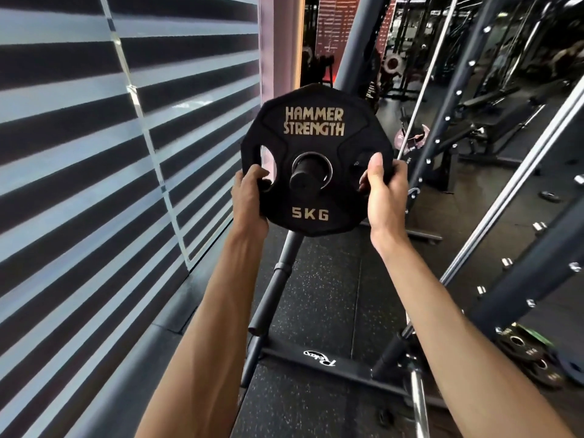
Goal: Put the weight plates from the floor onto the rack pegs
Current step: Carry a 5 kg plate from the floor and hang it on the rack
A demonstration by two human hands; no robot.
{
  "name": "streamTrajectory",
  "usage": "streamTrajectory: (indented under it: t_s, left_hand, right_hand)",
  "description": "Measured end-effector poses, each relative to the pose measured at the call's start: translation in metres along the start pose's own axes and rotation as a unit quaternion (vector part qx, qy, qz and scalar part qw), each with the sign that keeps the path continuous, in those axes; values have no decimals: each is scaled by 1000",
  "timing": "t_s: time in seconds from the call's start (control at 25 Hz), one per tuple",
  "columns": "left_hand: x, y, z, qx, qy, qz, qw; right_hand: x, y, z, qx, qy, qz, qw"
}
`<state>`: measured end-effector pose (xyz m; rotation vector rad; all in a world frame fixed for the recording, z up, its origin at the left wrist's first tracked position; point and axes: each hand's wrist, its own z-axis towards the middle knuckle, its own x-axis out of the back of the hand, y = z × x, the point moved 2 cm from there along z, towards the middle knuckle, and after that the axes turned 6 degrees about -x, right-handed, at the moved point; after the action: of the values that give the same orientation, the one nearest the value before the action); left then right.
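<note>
Weight plate (313, 162) threaded on rack peg (305, 178); left hand (251, 197) clamps rim at 8 o'clock, right hand (384, 191) at 4.

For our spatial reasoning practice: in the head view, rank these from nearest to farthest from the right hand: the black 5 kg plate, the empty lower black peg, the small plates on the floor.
1. Black 5 kg plate, gripped.
2. Empty lower black peg, below, leftward.
3. Small plates on the floor, bottom right.
</note>
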<state>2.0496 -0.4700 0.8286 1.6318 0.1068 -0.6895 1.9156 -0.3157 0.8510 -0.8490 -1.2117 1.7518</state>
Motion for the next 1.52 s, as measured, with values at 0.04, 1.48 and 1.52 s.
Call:
streamTrajectory:
  t_s: [0.04, 1.48, 1.52]
  left_hand:
    - [-6, -2, 12, 8, -12, -3, 1000]
    - [-85, -402, -291, 342, -272, 433, 788]
    - [-102, -419, -317, 348, -294, 454, 766]
  right_hand:
    - [-1, 1, 12, -11, 1, -10, 1000]
    - [400, 267, -216, -469, 13, -301, 830]
    - [432, 270, -225, -481, 23, -297, 824]
